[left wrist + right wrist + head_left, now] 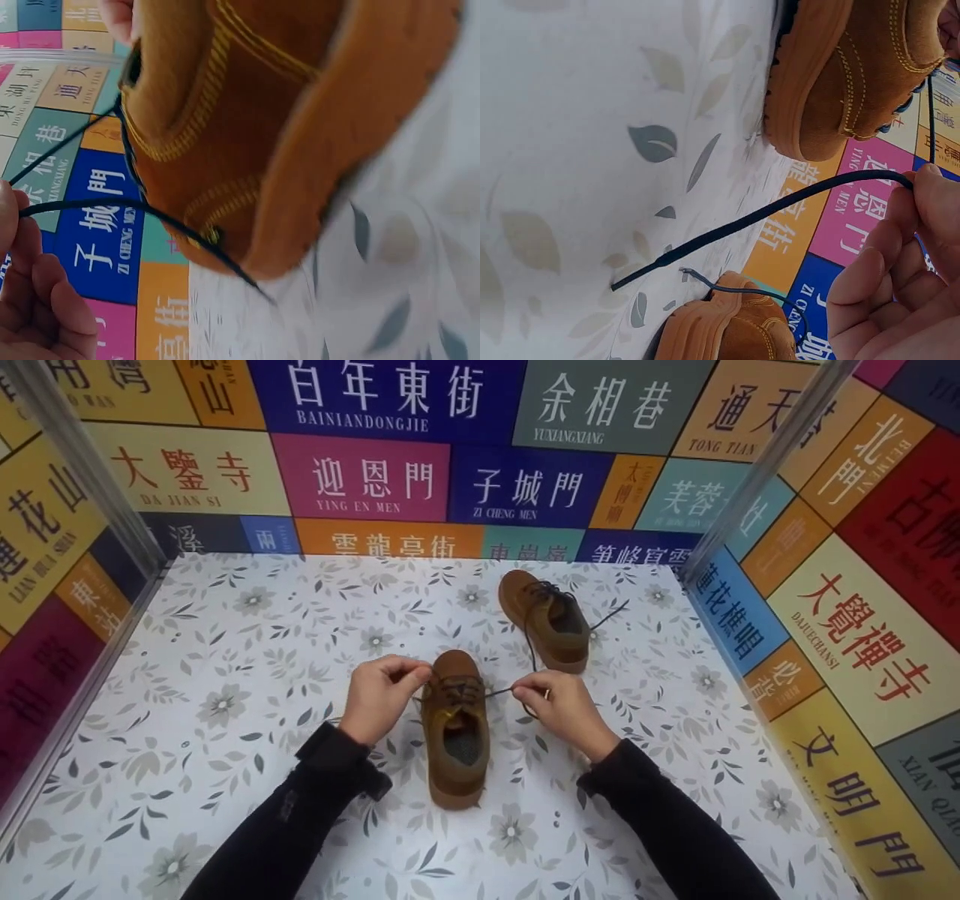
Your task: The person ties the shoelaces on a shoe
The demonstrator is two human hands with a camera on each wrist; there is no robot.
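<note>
From the head view, a brown suede shoe [454,727] sits on the flowery white table [225,697] between two hands — the left hand [382,694] and right hand [559,709] each pinch an end of its thin dark lace [499,691], and a second brown shoe [547,619] lies just behind. The left wrist view shows the shoe's side close up, with curled fingers [37,300] holding the lace. The right wrist view shows bent fingers [900,255] gripping the lace — its loose end lies on the table.

Brown suede shoe [300,112], close up, filling the upper middle; yellow stitching along seams. Dark lace [135,206] running from an eyelet on the shoe's lower edge leftward to the fingers of the left hand [34,307] at the lower left corner. Floral-patterned counter [390,285] at right. Coloured sign panels with Chinese characters [97,225] on the wall behind, at left.
</note>
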